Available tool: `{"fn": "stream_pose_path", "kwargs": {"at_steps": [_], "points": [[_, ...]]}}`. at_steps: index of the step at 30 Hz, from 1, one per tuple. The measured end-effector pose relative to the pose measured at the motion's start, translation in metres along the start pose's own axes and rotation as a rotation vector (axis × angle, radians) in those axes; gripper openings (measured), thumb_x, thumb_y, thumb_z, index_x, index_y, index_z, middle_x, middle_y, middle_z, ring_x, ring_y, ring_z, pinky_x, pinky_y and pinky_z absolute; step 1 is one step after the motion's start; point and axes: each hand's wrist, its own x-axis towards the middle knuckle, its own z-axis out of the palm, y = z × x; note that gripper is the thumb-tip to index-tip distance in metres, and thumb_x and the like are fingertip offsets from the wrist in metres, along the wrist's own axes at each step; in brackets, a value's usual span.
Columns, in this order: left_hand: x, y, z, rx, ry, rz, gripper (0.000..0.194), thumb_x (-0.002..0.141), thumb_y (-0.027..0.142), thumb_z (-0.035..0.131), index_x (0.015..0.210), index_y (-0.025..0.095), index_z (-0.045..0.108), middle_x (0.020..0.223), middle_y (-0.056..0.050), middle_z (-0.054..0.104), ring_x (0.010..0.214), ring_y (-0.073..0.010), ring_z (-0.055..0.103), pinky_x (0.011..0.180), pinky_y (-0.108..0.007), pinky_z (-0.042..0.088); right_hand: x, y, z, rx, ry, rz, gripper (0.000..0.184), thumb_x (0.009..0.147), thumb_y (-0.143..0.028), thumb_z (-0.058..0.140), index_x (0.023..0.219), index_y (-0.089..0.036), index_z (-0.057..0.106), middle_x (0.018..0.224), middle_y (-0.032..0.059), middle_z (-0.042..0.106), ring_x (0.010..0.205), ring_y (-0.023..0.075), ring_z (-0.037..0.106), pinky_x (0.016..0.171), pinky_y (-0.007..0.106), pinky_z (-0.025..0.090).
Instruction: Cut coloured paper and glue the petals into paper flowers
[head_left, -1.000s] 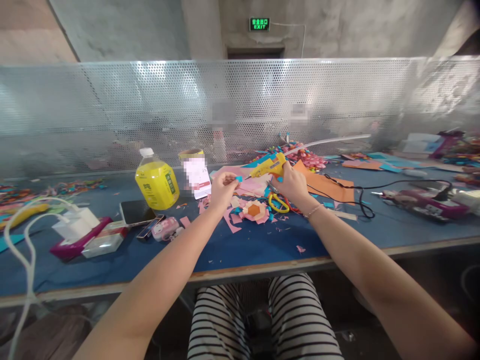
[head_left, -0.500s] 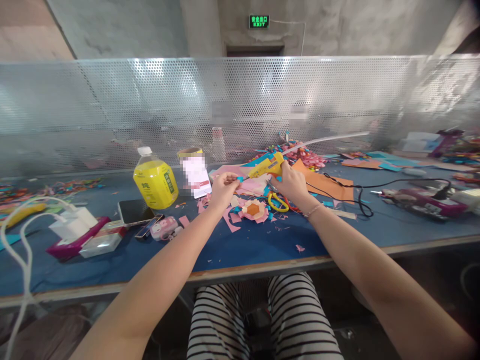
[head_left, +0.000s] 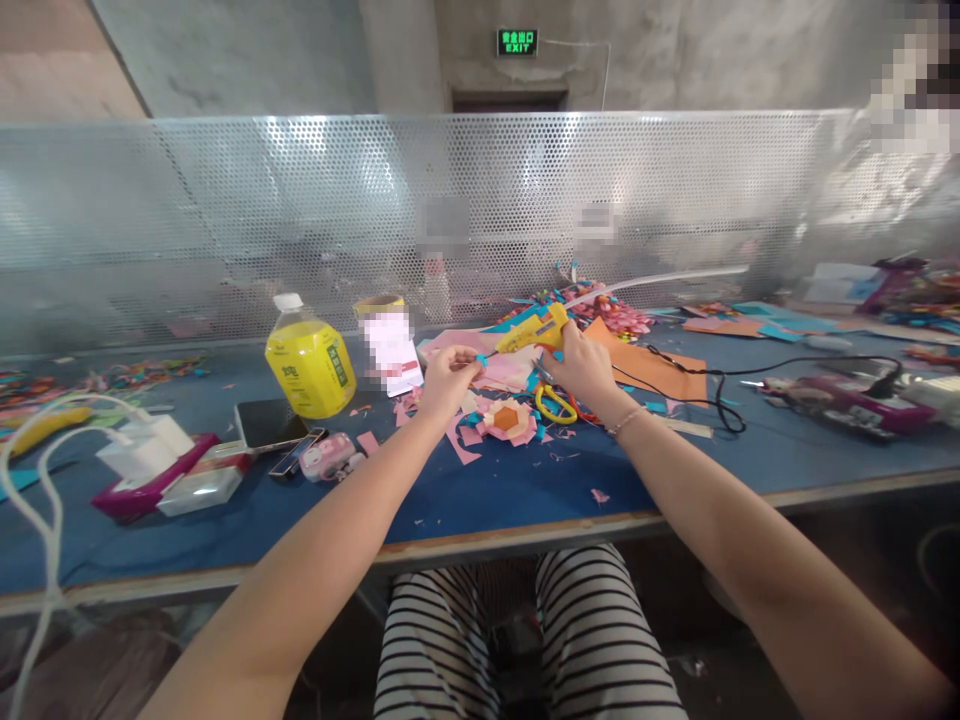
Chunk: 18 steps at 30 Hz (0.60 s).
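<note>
My right hand (head_left: 585, 365) is wrapped round the handle of a yellow hot glue gun (head_left: 529, 332), whose nozzle points left. A long translucent glue stick (head_left: 660, 283) juts out of its back end. Between the fingertips of my left hand (head_left: 450, 375) is a small blue paper piece (head_left: 481, 360), right at the nozzle tip; whether they touch I cannot tell. Below the hands lies a pink and cream paper flower (head_left: 510, 420) with an orange centre. Yellow-handled scissors (head_left: 556, 405) rest under my right hand, partly hidden.
A yellow bottle (head_left: 311, 362) and a lit phone (head_left: 394, 352) stand to the left. Pink scraps (head_left: 466, 450) surround the flower. An orange sheet (head_left: 667, 375) and a black cable (head_left: 724, 400) lie at right, near a purple power strip (head_left: 862, 405). A perforated metal screen (head_left: 300, 220) runs behind.
The glue gun has shifted very slightly, and its nozzle stays at the blue paper piece. Both hands keep their holds and are otherwise almost still.
</note>
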Motion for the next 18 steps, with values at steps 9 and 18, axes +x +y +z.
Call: {"fn": "stream_pose_path", "kwargs": {"at_steps": [9, 18], "points": [[0.000, 0.001, 0.000, -0.035, 0.019, -0.026, 0.013, 0.060, 0.013, 0.063, 0.070, 0.015, 0.055, 0.063, 0.000, 0.059, 0.058, -0.0108, 0.059, 0.060, -0.025, 0.050, 0.001, 0.001, 0.002, 0.056, 0.012, 0.008, 0.040, 0.078, -0.046, 0.043, 0.102, -0.014, 0.044, 0.098, 0.0143, 0.059, 0.081, 0.0264, 0.057, 0.062, 0.032, 0.039], [-0.001, 0.008, 0.001, -0.167, 0.048, -0.115, 0.015, 0.061, 0.010, 0.062, 0.067, 0.015, 0.049, 0.060, 0.003, 0.055, 0.058, -0.0090, 0.060, 0.065, -0.026, 0.051, 0.025, 0.094, 0.032, 0.247, -0.007, 0.338, 0.047, 0.070, -0.044, 0.052, 0.103, -0.010, 0.050, 0.093, 0.0170, 0.059, 0.081, 0.0264, 0.057, 0.063, 0.035, 0.044]]}}
